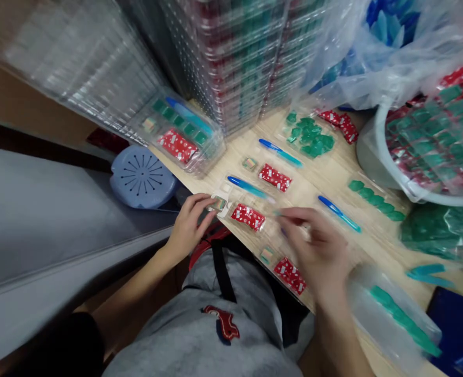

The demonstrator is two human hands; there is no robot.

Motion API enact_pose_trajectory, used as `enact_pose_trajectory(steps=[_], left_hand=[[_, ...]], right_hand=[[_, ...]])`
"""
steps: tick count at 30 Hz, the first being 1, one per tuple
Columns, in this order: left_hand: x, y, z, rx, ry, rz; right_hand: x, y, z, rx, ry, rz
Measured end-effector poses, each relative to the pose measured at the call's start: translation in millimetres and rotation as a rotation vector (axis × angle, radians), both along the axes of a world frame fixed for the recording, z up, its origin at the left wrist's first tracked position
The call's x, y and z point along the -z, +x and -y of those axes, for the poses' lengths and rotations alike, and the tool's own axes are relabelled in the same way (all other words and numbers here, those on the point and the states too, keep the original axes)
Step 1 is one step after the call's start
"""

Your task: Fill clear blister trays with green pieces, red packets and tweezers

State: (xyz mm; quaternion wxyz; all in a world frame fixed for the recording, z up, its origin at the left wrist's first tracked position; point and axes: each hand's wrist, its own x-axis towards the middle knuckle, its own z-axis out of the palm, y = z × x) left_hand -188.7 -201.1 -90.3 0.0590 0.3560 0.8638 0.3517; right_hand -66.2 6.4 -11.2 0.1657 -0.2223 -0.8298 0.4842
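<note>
My left hand (188, 225) is at the table's near edge, thumb and fingers closed on a small square striped piece (218, 203) in a clear tray. My right hand (317, 241), blurred by motion, is over the trays with its fingers pinched together. A small pale-green bit shows at its fingertips, too smeared to name. Between the hands lies a red packet with white dots (248, 217). Just beyond it is a blue pen-shaped piece (250, 188). Nearer me, another dotted red packet (290, 275) lies beside a second striped square (268, 255).
Tall stacks of clear trays (235, 63) stand at the back. A filled tray (184, 131) sits at the left edge. Green pieces (312, 136) lie loose behind; a white bucket (376, 152) is at the right. A blue stool (143, 175) stands below the table.
</note>
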Motion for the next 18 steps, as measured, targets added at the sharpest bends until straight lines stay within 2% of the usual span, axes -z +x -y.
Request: enact_pose_trajectory(steps=[3, 5, 9, 14, 16, 18], left_hand=[[3.2, -2, 3, 0.004, 0.032, 0.007], [5.7, -5, 4, 0.017, 0.037, 0.012], [10.3, -8, 5, 0.041, 0.058, -0.003], [9.3, -11, 13, 0.087, 0.078, -0.033], [4.9, -15, 17, 0.066, 0.074, -0.037], [-2.8, -19, 17, 0.131, -0.004, -0.012]], right_hand=[[24.3, -34, 37, -0.116, 0.045, 0.054], [36.4, -55, 55, -0.198, 0.157, 0.208], [48.9, -71, 71, -0.229, 0.281, 0.320], [51.0, -70, 75, -0.211, 0.357, 0.333], [44.4, -70, 82, -0.186, 0.356, 0.304], [33.6, -72, 98, -0.219, 0.317, 0.195]])
